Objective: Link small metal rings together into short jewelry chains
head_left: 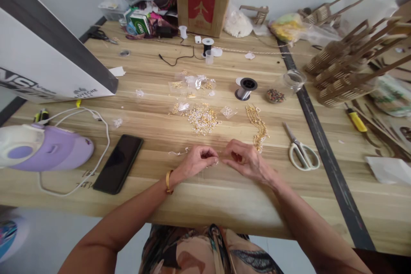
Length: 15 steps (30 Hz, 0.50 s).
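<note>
My left hand (201, 159) is closed in a pinch, with small pale beads showing at its fingertips. A short beaded chain (180, 152) runs out on the table behind that hand, and whether it joins the pinched beads is hidden. My right hand (242, 157) is just to the right, thumb and fingers curled together; what they hold is too fine to make out. A pile of gold and clear beads (202, 119) lies beyond both hands. Gold beaded chains (257, 126) lie beyond my right hand.
White-handled scissors (302, 152) lie to the right. A black phone (118, 163), a white cable (107, 137) and a purple bottle (61, 147) are at left. Beyond stand a wire spool (246, 88), a jar (293, 80) and a paper bag (203, 6).
</note>
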Available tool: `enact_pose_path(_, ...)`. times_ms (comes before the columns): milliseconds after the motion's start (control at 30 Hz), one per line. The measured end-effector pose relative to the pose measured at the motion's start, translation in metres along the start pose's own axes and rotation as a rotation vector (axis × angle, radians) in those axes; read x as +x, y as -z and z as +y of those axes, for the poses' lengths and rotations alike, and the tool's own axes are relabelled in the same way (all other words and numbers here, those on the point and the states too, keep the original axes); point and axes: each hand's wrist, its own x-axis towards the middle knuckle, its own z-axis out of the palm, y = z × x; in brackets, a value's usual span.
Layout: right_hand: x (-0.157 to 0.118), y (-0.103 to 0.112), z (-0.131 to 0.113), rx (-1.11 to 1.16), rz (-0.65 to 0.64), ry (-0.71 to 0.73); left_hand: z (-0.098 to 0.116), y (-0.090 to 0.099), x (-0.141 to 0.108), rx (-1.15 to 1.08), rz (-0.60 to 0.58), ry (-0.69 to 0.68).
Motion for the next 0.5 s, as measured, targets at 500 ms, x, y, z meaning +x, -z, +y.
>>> enact_pose_path(500,0.0016,-0.0097,-0.0031,-0.027,-0.060,0.022,-0.0058,0.0018,0.0006,-0.013,-0.029,-0.006)
